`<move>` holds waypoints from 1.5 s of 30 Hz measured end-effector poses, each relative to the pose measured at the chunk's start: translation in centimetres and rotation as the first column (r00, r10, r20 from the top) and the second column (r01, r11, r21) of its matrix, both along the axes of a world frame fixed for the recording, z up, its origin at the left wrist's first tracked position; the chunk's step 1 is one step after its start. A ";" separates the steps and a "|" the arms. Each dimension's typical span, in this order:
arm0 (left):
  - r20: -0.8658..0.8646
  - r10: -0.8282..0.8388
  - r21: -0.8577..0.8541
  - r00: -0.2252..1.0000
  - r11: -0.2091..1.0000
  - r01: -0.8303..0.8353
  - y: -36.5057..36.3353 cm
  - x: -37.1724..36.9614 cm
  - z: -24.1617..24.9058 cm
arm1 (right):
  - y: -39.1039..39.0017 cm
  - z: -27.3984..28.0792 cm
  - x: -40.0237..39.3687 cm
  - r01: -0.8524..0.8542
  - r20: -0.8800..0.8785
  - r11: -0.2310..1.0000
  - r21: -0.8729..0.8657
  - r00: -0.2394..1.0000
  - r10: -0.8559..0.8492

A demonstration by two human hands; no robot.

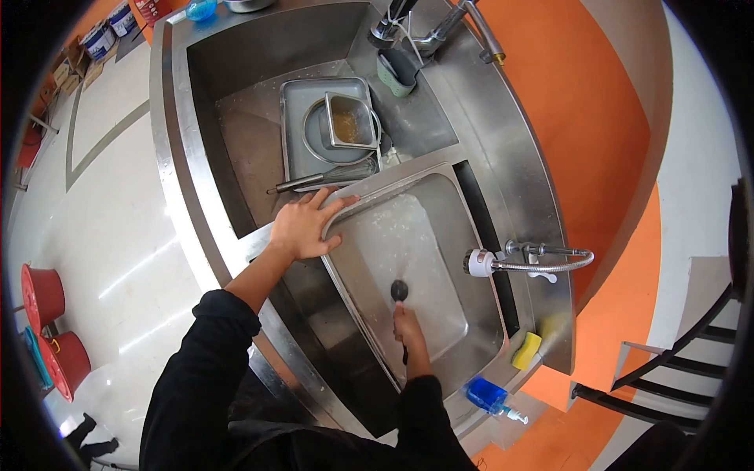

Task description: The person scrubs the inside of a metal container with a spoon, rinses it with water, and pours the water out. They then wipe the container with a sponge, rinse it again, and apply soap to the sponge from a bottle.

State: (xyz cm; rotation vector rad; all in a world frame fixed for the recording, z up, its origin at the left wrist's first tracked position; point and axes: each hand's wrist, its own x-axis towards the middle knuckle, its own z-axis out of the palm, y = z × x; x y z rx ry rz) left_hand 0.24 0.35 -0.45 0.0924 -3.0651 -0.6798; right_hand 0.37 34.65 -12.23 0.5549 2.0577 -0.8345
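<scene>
Right fingers: closed round the handle of a dark tool; our right hand works low over the pan.
Tool: its rounded head is over the pan's floor, and the handle end shows below our fist; we cannot tell its exact kind.
Left fingers: spread apart, laid over the pan's rim at the corner by the far basin; our left hand holds nothing else.
Pan: large, rectangular, steel, set across the near basin, with gaps along both long sides; pale, foamy specks lie on its wet floor.
Far basin: a tray lies in it, bearing a round bowl with a small tub in it; we note yellowish liquid in the tub.
Whisk: the whisk lies along the tray's near edge, handle reaching past the corner.
Holder: a green holder hangs at the far basin's wall, below the tap.
Sprayer: a white-headed sprayer on a metal hose, mounted on the counter.
Ledge: a yellow sponge, near a blue bottle.
Floor: red buckets, well apart from the sink.
</scene>
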 end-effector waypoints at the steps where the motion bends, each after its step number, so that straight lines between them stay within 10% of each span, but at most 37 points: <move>1: -0.003 0.000 0.003 1.000 1.000 0.000 0.0 0.0 0.0 | 0.5 -0.1 0.7 0.010 0.013 1.000 0.010 1.000 -0.010; 9: -0.009 -0.017 -0.012 1.000 1.000 0.017 0.0 0.0 0.2 | -1.9 -2.7 -10.1 0.114 0.048 0.973 -0.200 0.993 -0.107; 29: 0.000 0.014 -0.010 1.000 1.000 -0.014 0.1 0.1 0.1 | -0.8 -0.7 3.3 -0.289 -0.056 0.954 0.075 0.954 0.294; 39: 0.009 -0.018 -0.014 1.000 1.000 0.018 0.0 0.0 0.4 | -10.9 -3.6 -12.1 -0.235 -0.065 0.970 -0.063 0.971 0.231; 45: 0.011 -0.010 -0.010 1.000 1.000 0.011 0.0 -0.1 0.5 | -7.5 -1.5 -3.9 -0.336 -0.083 0.942 -0.020 0.939 0.333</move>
